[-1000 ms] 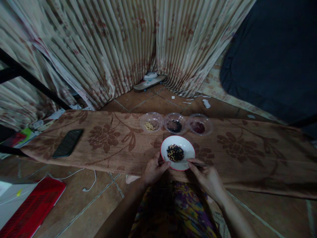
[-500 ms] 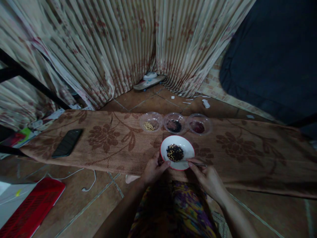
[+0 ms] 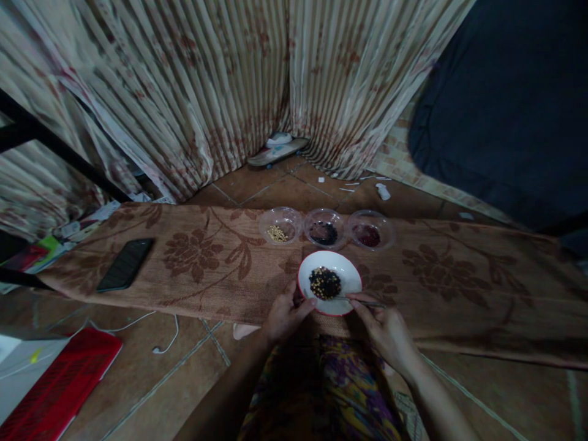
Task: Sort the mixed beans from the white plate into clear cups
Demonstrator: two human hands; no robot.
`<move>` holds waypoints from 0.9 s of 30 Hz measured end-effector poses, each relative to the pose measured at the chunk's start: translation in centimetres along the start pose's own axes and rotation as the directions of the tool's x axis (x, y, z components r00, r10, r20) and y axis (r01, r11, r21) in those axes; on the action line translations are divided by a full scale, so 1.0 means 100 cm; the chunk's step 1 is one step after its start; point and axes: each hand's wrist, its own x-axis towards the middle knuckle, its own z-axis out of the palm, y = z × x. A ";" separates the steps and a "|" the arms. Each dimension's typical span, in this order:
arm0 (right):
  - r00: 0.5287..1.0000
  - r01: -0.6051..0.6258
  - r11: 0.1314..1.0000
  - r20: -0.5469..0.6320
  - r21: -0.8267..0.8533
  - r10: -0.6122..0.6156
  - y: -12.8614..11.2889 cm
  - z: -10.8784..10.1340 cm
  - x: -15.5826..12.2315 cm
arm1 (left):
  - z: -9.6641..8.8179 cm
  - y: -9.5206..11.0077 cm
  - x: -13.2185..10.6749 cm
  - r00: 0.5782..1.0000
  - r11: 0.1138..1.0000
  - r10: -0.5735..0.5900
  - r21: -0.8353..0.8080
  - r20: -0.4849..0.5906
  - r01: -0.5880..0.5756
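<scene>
A white bowl (image 3: 346, 275) with a red rim stands near the front edge of the cloth-covered bench. Inside it lies a heap of mixed black and yellow beans (image 3: 325, 283). My left hand (image 3: 287, 313) grips the bowl's left rim, thumb over the edge. My right hand (image 3: 379, 321) is closed around a thin metal spoon (image 3: 367, 302), whose far end reaches into the bowl beside the beans. Behind the bowl stand three clear plastic bowls in a row: one with yellow beans (image 3: 277, 233), one with black beans (image 3: 327, 233), one with dark red beans (image 3: 367, 236).
A black phone (image 3: 125, 264) lies at the left on the brown patterned cloth (image 3: 220, 288). Striped curtains (image 3: 229, 79) hang behind, with a skateboard (image 3: 278, 153) at their foot. A red basket (image 3: 68, 380) and a white cable (image 3: 176, 331) are on the tiled floor.
The beans in the white bowl have shifted slightly beside the spoon. Both hands keep nearly the same place and hold.
</scene>
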 end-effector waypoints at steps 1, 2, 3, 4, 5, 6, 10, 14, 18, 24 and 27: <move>1.000 -0.006 1.000 -0.002 0.005 0.006 0.000 0.000 0.000 | 0.000 0.001 0.000 1.000 1.000 0.001 -0.005 0.003 -0.001; 1.000 -0.009 1.000 -0.006 0.007 0.009 0.001 0.001 0.000 | 0.000 0.002 0.000 1.000 1.000 0.001 -0.011 0.006 -0.001; 1.000 -0.010 1.000 -0.010 0.009 0.011 0.001 0.001 0.000 | 0.000 0.003 0.000 1.000 1.000 -0.001 -0.015 0.007 0.001; 1.000 -0.009 1.000 -0.013 0.009 0.009 0.002 0.001 0.000 | 0.000 0.005 0.000 1.000 1.000 -0.002 -0.017 0.005 0.002; 1.000 -0.004 1.000 -0.017 0.008 0.005 0.002 0.002 0.000 | 0.000 0.007 0.000 1.000 1.000 -0.003 -0.014 0.003 0.004; 1.000 -0.001 1.000 -0.021 0.007 0.001 0.002 0.002 0.000 | 0.000 0.008 -0.001 1.000 1.000 -0.005 -0.008 -0.002 0.005; 0.999 -0.004 1.000 -0.048 0.013 0.004 0.004 0.003 -0.002 | -0.001 0.012 -0.002 1.000 1.000 -0.007 0.007 -0.014 0.007; 0.996 -0.010 1.000 -0.084 0.019 0.012 0.004 0.002 -0.005 | 0.001 0.011 -0.002 1.000 0.999 -0.017 -0.049 -0.008 0.017; 0.989 -0.012 0.998 -0.147 0.054 0.020 0.001 -0.002 -0.002 | 0.003 0.009 -0.002 1.000 0.992 -0.002 -0.126 0.005 0.003; 0.976 0.031 0.990 -0.217 0.138 0.000 -0.019 -0.010 0.022 | 0.001 0.007 -0.002 1.000 0.995 0.005 -0.103 -0.006 -0.006; 0.973 0.055 0.985 -0.229 0.162 -0.016 -0.036 -0.008 0.051 | -0.001 0.008 -0.003 1.000 0.998 0.020 -0.067 -0.010 -0.021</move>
